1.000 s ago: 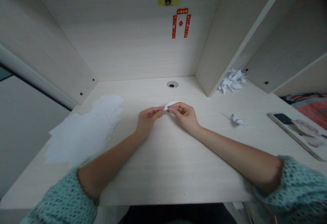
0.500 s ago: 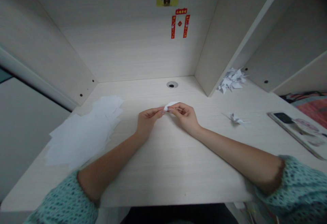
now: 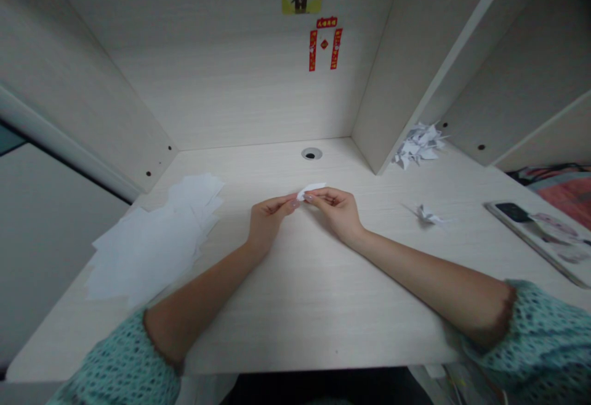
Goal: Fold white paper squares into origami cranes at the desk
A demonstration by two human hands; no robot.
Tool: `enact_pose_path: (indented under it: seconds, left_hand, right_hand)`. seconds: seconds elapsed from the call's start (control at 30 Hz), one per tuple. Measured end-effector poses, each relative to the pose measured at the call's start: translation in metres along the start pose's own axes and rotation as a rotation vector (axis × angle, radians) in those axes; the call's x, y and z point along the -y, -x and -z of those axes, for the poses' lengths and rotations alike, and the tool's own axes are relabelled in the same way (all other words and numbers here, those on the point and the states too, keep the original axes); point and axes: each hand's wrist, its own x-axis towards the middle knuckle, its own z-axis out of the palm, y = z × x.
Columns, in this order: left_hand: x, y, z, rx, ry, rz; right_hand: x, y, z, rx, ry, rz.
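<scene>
Over the middle of a pale wooden desk [image 3: 300,294], my left hand [image 3: 266,218] and my right hand [image 3: 336,208] meet fingertip to fingertip. Both pinch a small folded piece of white paper [image 3: 309,189], whose pointed end sticks up and to the right above my right fingers. Most of the paper is hidden between the fingers. Both forearms are bare, with teal patterned sleeves pushed up near the elbows.
A loose spread of white paper sheets [image 3: 152,239] lies at the left. One folded paper crane [image 3: 427,215] sits to the right, with a heap of folded cranes [image 3: 419,144] behind it by the shelf divider. A phone [image 3: 538,232] lies at the far right. A cable hole [image 3: 311,154] is at the back.
The hands stay together on the paper with only slight finger shifts. The view has tilted a little.
</scene>
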Motion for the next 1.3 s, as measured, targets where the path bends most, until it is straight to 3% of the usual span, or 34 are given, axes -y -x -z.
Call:
enact_pose_path:
  seconds: [0.23, 0.63, 1.03, 1.3]
  left_hand:
    - [-0.002, 0.0009, -0.0002, -0.027, -0.028, -0.011]
    - [-0.0036, 0.002, -0.0016, -0.012, 0.045, -0.013]
    - [-0.0081, 0.0045, -0.0018, -0.002, -0.006, -0.096]
    - [-0.0009, 0.0013, -0.0003, -0.006, 0.052, -0.01]
  right_hand:
    - [0.0027, 0.0011, -0.0012, -0.01, -0.012, 0.015]
    - [-0.0039, -0.0024, 0.0017, 0.029, -0.11, -0.081]
    - [-0.0031, -0.0016, 0.0003, 0.001, -0.054, -0.03]
    - [-0.0067, -0.0032, 0.0021, 0.016, -0.102, -0.059]
